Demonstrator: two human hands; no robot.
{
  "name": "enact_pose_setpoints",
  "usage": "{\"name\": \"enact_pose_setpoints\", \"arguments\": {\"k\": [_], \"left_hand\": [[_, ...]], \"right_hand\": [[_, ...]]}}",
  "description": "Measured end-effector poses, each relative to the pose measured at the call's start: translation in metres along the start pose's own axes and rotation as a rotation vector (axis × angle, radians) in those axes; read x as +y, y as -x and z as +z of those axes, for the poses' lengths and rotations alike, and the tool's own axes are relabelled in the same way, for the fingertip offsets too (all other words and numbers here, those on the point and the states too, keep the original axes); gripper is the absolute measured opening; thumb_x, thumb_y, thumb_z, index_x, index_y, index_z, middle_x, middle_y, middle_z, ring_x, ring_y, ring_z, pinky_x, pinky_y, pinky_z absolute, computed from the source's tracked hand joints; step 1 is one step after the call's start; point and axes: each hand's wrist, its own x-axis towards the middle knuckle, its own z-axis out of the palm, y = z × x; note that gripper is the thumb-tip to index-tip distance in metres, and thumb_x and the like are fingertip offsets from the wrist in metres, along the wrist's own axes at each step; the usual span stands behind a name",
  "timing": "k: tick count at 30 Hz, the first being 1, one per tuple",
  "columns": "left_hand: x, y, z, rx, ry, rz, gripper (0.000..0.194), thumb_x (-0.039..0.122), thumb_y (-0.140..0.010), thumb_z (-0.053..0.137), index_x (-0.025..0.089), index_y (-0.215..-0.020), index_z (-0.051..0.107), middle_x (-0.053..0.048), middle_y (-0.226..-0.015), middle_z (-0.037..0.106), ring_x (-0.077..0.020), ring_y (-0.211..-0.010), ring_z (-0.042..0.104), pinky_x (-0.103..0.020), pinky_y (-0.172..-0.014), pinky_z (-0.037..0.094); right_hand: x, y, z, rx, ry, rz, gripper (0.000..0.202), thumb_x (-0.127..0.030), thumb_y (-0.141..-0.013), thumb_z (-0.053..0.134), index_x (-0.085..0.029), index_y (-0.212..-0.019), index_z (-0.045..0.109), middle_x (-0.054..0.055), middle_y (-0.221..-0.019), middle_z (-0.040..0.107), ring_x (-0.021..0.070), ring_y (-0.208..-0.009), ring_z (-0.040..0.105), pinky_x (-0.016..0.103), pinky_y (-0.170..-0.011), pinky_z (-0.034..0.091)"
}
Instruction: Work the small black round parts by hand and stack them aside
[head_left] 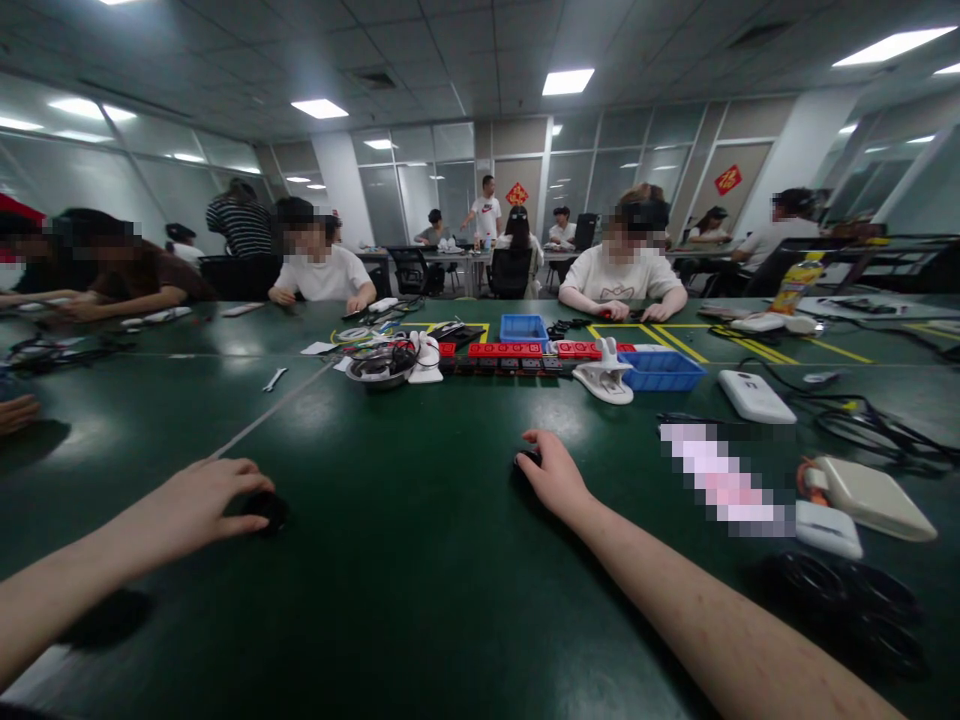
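Note:
On the left side of the green table, my left hand (199, 505) is closed, thumb and fingers around a small black rounded object (271, 512) close to the tabletop. Its exact kind is hard to make out. Nearer the middle, my right hand (555, 478) grips another small black object (528, 459), mostly covered by the fingers. Both forearms reach in from the lower corners, and the two hands are well apart. Bare green tabletop (405, 520) lies between them.
Ahead stand red power strips (505, 350), blue bins (664, 371) (524, 328), white clip-like stands (604, 378) and a cable-filled bowl (381, 368). At right lie a white device (756, 396), a small white case (828, 530) and black round parts (847, 600). Several people sit across the table.

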Motion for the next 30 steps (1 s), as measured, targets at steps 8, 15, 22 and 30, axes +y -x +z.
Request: {"name": "enact_pose_setpoints", "arguments": {"k": [8, 15, 22, 30], "left_hand": [[-0.001, 0.032, 0.002, 0.035, -0.105, -0.034, 0.027, 0.041, -0.071, 0.055, 0.031, -0.094, 0.064, -0.003, -0.104, 0.060, -0.0241, -0.100, 0.053, -0.037, -0.093, 0.028], [-0.029, 0.016, -0.012, -0.033, -0.183, -0.137, 0.024, 0.033, -0.072, 0.055, 0.022, -0.092, 0.064, -0.005, -0.102, 0.060, -0.0217, -0.097, 0.051, -0.031, -0.086, 0.032], [-0.062, 0.011, -0.019, -0.138, -0.132, -0.309, 0.026, 0.025, -0.069, 0.055, 0.017, -0.092, 0.065, -0.007, -0.097, 0.063, -0.0217, -0.089, 0.054, -0.028, -0.076, 0.036], [-0.062, 0.021, -0.014, -0.199, -0.073, -0.311, 0.020, 0.026, -0.064, 0.058, 0.019, -0.081, 0.066, -0.001, -0.079, 0.066, -0.0192, -0.077, 0.057, -0.031, -0.080, 0.037]], "right_hand": [[0.002, 0.000, 0.002, -0.007, 0.022, -0.002, 0.027, -0.023, -0.076, 0.048, -0.015, -0.101, 0.052, 0.008, -0.100, 0.053, 0.0201, -0.093, 0.052, 0.036, -0.082, 0.042], [0.003, 0.000, 0.002, -0.027, 0.034, -0.019, 0.028, -0.023, -0.075, 0.048, -0.015, -0.102, 0.052, 0.008, -0.101, 0.052, 0.0211, -0.094, 0.052, 0.037, -0.083, 0.042], [0.003, -0.002, 0.002, -0.041, 0.039, -0.023, 0.029, -0.026, -0.077, 0.047, -0.013, -0.102, 0.053, 0.011, -0.102, 0.053, 0.0227, -0.095, 0.052, 0.038, -0.083, 0.042], [0.003, -0.002, 0.003, -0.041, 0.056, -0.035, 0.028, -0.026, -0.076, 0.048, -0.015, -0.101, 0.054, 0.010, -0.102, 0.054, 0.0224, -0.096, 0.052, 0.038, -0.084, 0.041]]}}
